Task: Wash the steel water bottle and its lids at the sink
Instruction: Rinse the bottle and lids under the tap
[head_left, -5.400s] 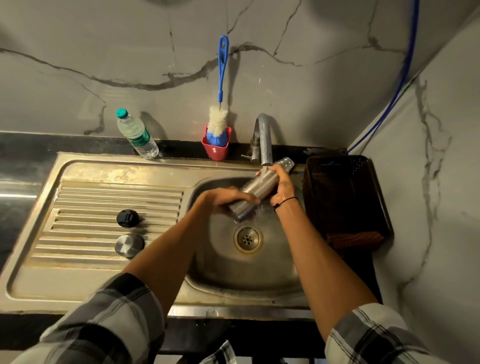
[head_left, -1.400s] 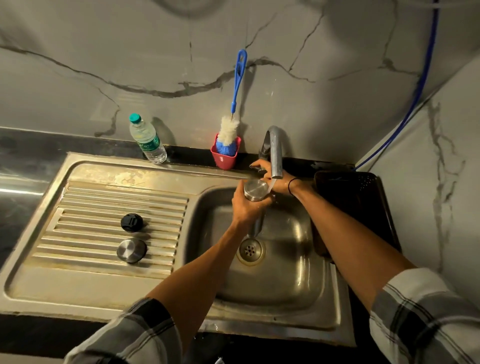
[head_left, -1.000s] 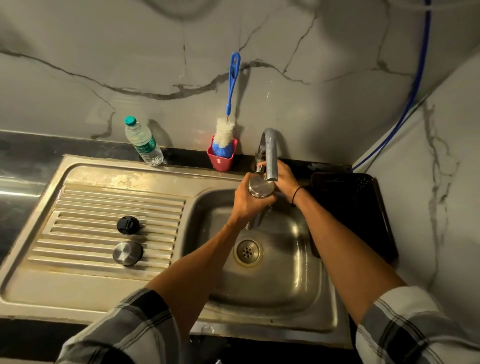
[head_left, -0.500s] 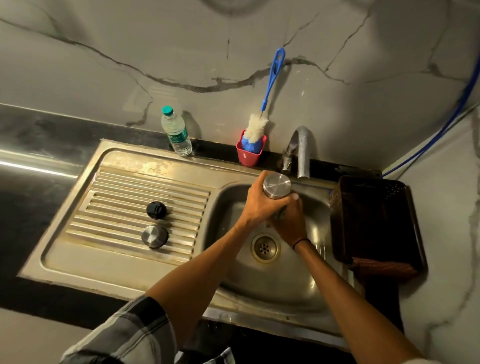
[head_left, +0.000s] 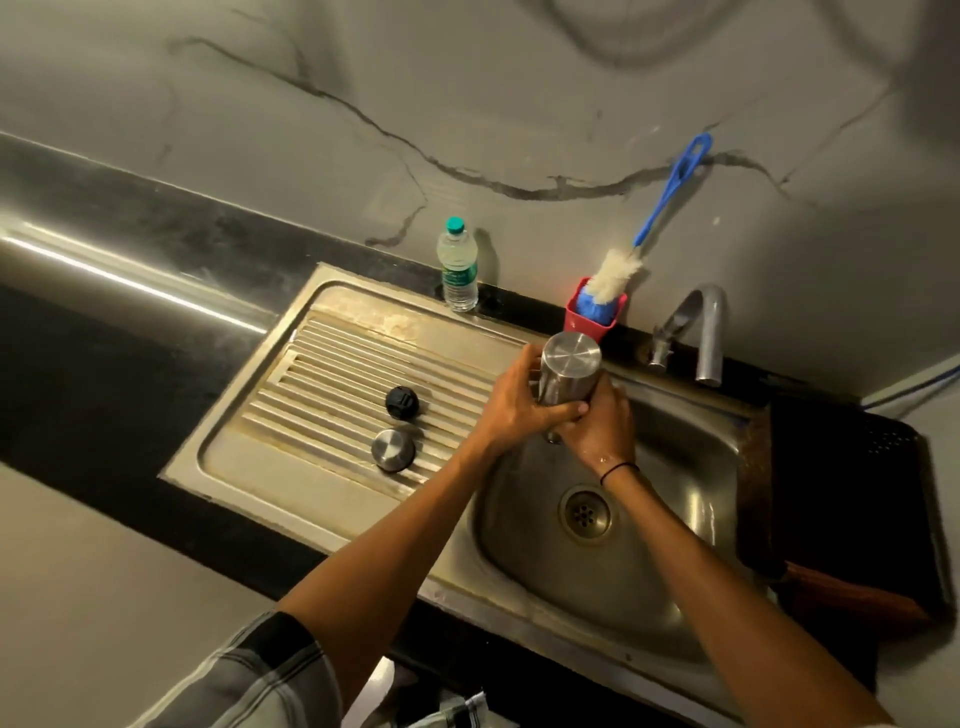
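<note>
The steel water bottle (head_left: 569, 371) is upside down, its flat base up, over the left rim of the sink basin (head_left: 675, 561). My left hand (head_left: 511, 405) grips its side from the left. My right hand (head_left: 600, 428) wraps around its lower part, hiding the mouth. On the ribbed drainboard (head_left: 322, 395) to the left lie a black lid (head_left: 401, 402) and a steel lid (head_left: 392, 450), close together. No water is visible at the tap (head_left: 704, 332).
A red cup (head_left: 595, 319) holding a blue-handled bottle brush (head_left: 644, 244) stands behind the sink. A plastic water bottle (head_left: 458, 267) stands by the wall. A dark basket (head_left: 852, 493) sits right of the basin, with black counter (head_left: 104, 332) to the left.
My right hand left the tap and joined my left on the bottle. Both carried the upturned bottle leftward away from the spout. My view swung left.
</note>
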